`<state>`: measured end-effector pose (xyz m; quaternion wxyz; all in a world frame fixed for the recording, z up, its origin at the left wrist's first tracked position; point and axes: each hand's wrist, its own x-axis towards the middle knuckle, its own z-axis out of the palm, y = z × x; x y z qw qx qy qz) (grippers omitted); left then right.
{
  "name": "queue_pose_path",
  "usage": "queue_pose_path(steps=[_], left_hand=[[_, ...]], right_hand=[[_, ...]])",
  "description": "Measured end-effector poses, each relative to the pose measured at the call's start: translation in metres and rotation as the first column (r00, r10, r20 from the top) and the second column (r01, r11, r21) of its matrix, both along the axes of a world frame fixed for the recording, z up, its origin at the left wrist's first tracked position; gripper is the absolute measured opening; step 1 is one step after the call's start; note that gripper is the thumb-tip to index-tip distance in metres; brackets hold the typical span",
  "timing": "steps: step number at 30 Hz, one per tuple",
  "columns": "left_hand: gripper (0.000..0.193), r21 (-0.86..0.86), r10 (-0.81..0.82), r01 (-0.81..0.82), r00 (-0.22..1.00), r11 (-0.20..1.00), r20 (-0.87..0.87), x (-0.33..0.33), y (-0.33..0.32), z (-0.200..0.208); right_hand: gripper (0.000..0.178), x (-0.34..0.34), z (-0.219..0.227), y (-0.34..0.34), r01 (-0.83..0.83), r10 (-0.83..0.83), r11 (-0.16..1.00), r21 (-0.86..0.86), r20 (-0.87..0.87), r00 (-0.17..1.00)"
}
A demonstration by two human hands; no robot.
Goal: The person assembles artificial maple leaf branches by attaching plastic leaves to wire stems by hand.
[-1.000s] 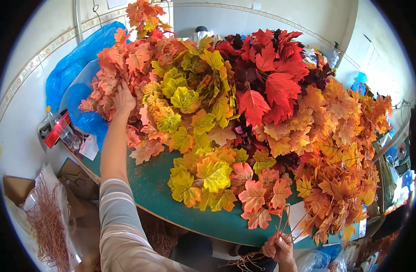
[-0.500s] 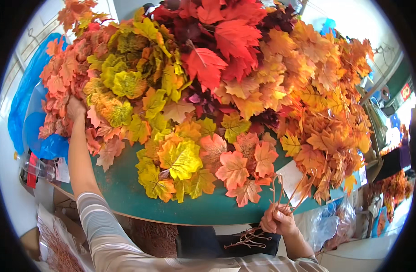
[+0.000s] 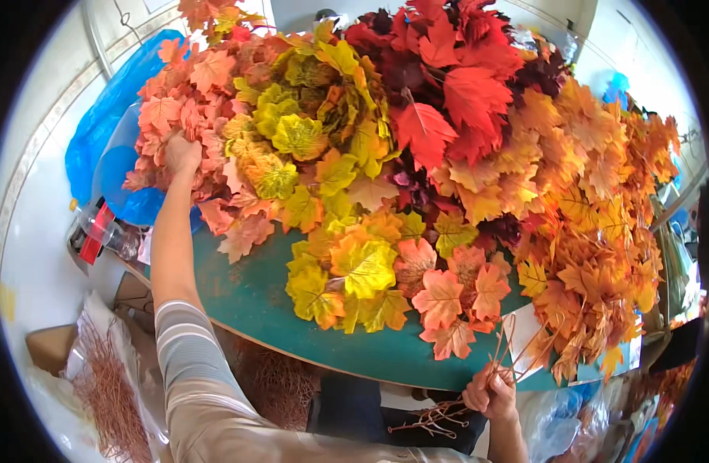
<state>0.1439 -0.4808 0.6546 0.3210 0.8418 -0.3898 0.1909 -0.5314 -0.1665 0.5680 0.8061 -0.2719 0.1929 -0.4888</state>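
Note:
At the left, my left hand (image 3: 183, 153) is in a pile of salmon-pink artificial maple leaves (image 3: 163, 113). Its fingers curl inward, closed on leaves, though the fingertips are partly hidden. Low on the right, by the table's near edge, my right hand (image 3: 491, 391) is closed around a bunch of thin brown artificial stems (image 3: 438, 417). The stems stick out above and below the fist. Just above that hand, a salmon leaf cluster (image 3: 438, 299) lies beside a yellow-orange leaf cluster (image 3: 362, 266) on the green tabletop (image 3: 242, 289).
Yellow-green leaves (image 3: 300, 137), red leaves (image 3: 478, 92) and orange leaves (image 3: 593, 208) heap across the table. A blue plastic bag (image 3: 111, 116) hangs at the left edge. Below stand a bag of brown stems (image 3: 111, 386) and clear plastic bags (image 3: 563, 420). White paper (image 3: 524, 332) lies near the right hand.
The view has shifted, so the table and leaves appear farther right. My left hand stays among the salmon leaves, and my right hand still holds the stems.

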Motion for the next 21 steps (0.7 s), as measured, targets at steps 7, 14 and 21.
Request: queue_pose_path(steps=[7,14,21], left_hand=[[0.036,-0.126,-0.059,0.053,0.997,0.991,-0.045,-0.014,0.025,0.044],[0.042,-0.253,-0.088,0.095,0.995,0.963,0.038,0.012,0.026,0.079],[0.048,-0.344,-0.013,0.056,0.992,0.937,0.128,0.019,0.025,0.113]], right_hand=[[0.026,0.001,0.001,-0.003,-0.006,0.006,1.0,0.009,-0.009,1.0],[0.027,-0.001,0.001,-0.005,-0.006,0.006,1.0,0.028,0.004,1.0],[0.027,-0.003,-0.001,-0.004,-0.017,0.016,0.999,0.045,0.025,1.0]])
